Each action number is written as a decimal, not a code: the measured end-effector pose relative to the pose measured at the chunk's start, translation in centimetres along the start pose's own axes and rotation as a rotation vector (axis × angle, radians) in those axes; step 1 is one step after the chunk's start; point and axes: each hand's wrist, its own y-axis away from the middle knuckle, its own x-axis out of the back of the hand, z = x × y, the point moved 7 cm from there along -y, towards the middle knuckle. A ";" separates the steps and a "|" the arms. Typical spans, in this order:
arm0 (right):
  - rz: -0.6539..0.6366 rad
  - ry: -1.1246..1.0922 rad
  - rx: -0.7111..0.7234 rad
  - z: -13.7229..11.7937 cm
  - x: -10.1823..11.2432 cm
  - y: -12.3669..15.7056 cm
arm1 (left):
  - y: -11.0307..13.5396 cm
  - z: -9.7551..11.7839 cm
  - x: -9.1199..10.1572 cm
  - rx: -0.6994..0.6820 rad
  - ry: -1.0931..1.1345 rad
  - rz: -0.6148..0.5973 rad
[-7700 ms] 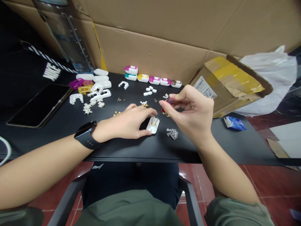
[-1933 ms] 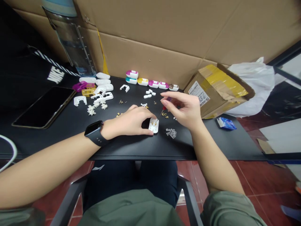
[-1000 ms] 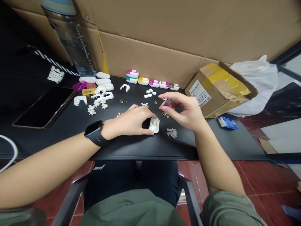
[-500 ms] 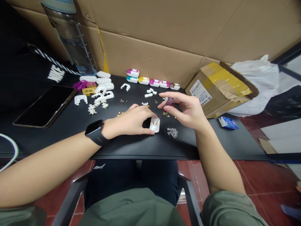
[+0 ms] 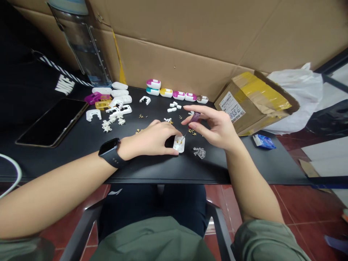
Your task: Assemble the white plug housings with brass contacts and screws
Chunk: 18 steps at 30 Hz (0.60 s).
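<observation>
A small white plastic housing (image 5: 178, 147) with brass pieces inside lies on the black table. My left hand (image 5: 156, 138) grips its edges between thumb and fingers. In my right hand (image 5: 213, 125) is a screwdriver (image 5: 195, 117) with a purple handle, pinched by thumb and fingers. Its thin shaft slants down and left, the tip meeting the brass pieces in the housing. Clear plastic parts (image 5: 199, 153) lie to the right of the housing. Small brass parts (image 5: 192, 132) sit beneath my right hand, partly hidden by it.
Coloured and white assembled units (image 5: 166, 92) line the back by the cardboard. White plastic parts (image 5: 115, 116) and a phone (image 5: 51, 122) lie at left, with a water bottle (image 5: 87, 50) behind. A cardboard box (image 5: 252, 103) and a blue packet (image 5: 264, 141) stand at right.
Both hands keep almost the same place. The screwdriver handle shows a slight turn in my right fingers; the housing stays put.
</observation>
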 end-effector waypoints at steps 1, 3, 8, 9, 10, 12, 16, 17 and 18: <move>0.008 0.000 0.000 0.0 0.0 0.0 | 0.0 0.0 0.0 0.003 0.000 -0.001; 0.037 -0.002 0.004 0.0 0.2 0.0 | 0.0 0.0 0.1 0.009 -0.003 0.000; 0.022 -0.032 -0.036 0.2 0.3 0.1 | 0.0 0.1 0.1 0.003 0.004 0.003; 0.010 -0.036 -0.040 0.2 0.4 0.1 | -0.1 0.1 0.1 0.001 0.006 0.003; -0.001 -0.040 -0.041 0.1 0.4 0.1 | -0.1 0.1 0.0 -0.001 0.008 0.004; -0.023 -0.051 -0.042 0.0 0.5 0.1 | 0.0 0.1 0.0 -0.001 0.011 0.003; -0.063 -0.092 -0.038 -0.4 0.5 0.1 | 0.0 0.1 0.1 0.003 0.011 -0.007; -0.080 -0.107 -0.033 -0.4 0.4 0.1 | 0.0 0.1 0.1 0.002 0.010 -0.008; -0.098 -0.123 -0.030 -0.5 0.3 0.2 | 0.0 0.2 0.2 0.000 0.009 -0.008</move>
